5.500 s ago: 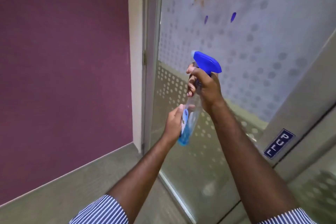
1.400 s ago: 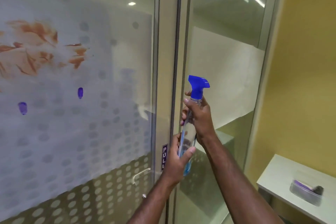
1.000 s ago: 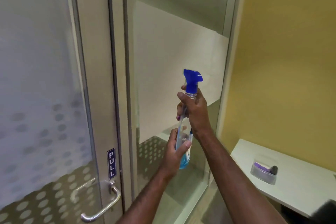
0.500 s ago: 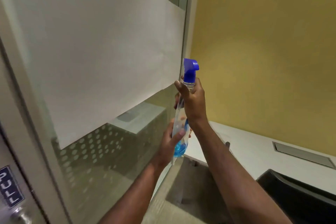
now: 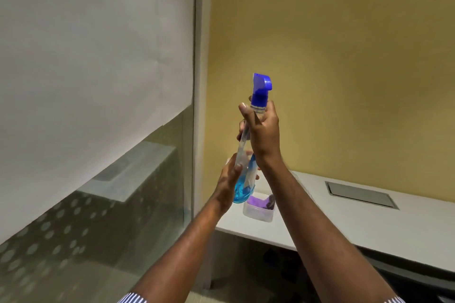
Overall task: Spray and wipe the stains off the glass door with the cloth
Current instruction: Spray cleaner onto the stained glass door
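While both arms reached forward, the right hand [image 5: 262, 131] was clenched around the neck of the spray bottle [image 5: 246, 155], just under its blue trigger head [image 5: 262, 86], and the left hand [image 5: 227, 183] cupped the lower body, fingers curled round it where the blue liquid sat. Held upright with a slight tilt, the bottle stood in the air above the near corner of the white worktop [image 5: 344, 224]. Just behind the bottle's base, a small clear container [image 5: 258, 209] rested on that worktop, holding something purple, possibly a cloth, though blur made it hard to tell. To the left stood a glass panel [image 5: 98, 192] with a frosted band and dots, and a yellow wall [image 5: 344, 56] rose behind.
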`<state>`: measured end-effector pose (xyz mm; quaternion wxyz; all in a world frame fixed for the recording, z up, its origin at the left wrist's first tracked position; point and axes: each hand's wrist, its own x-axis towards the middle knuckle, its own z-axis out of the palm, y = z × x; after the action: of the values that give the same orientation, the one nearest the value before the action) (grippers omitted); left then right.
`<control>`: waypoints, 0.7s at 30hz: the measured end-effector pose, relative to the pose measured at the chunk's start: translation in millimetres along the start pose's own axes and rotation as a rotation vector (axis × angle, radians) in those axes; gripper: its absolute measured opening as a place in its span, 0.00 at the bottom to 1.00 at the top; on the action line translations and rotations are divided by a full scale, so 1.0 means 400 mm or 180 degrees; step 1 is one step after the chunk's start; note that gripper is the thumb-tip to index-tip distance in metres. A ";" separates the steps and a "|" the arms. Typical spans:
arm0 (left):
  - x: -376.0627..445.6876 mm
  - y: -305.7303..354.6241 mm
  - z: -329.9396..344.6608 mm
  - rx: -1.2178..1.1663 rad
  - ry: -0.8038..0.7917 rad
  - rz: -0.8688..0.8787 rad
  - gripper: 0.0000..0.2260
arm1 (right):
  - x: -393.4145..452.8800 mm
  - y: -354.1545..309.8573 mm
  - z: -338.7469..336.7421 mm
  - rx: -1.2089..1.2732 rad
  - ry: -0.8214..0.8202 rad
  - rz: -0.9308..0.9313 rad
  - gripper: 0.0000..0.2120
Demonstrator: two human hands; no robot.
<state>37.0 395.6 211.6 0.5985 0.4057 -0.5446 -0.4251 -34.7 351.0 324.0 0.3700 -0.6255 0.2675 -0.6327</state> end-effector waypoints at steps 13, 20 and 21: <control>0.437 -0.154 0.026 -0.0080 -0.0892 -0.0216 0.40 | 0.300 0.239 -0.136 -0.0016 0.0267 0.0080 0.18; 0.633 -0.237 0.080 0.0001 -0.1231 -0.0303 0.28 | 0.424 0.378 -0.276 -0.0019 0.0187 0.0084 0.15; 0.662 -0.252 0.093 -0.0011 -0.1266 -0.0310 0.27 | 0.442 0.400 -0.298 -0.0019 0.0164 0.0081 0.15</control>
<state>5.4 111.8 200.4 0.4586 0.3385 -0.6311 -0.5261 -121.2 100.9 291.9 0.3692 -0.6067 0.2868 -0.6430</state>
